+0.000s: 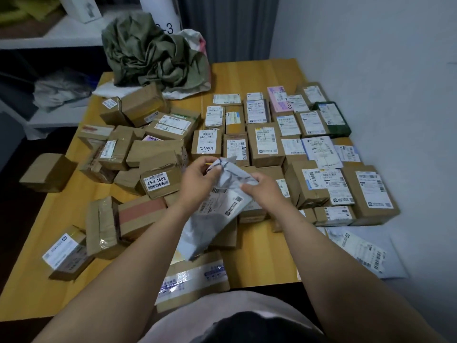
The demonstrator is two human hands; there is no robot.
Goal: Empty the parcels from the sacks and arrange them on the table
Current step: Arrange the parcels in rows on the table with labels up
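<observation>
At frame centre, the left hand and right hand both gripped a grey mailer bag above the table. Labelled boxes filled the middle; crumpled green sacks lay upper left.

Dim even light, soft focus, edges warped.
</observation>
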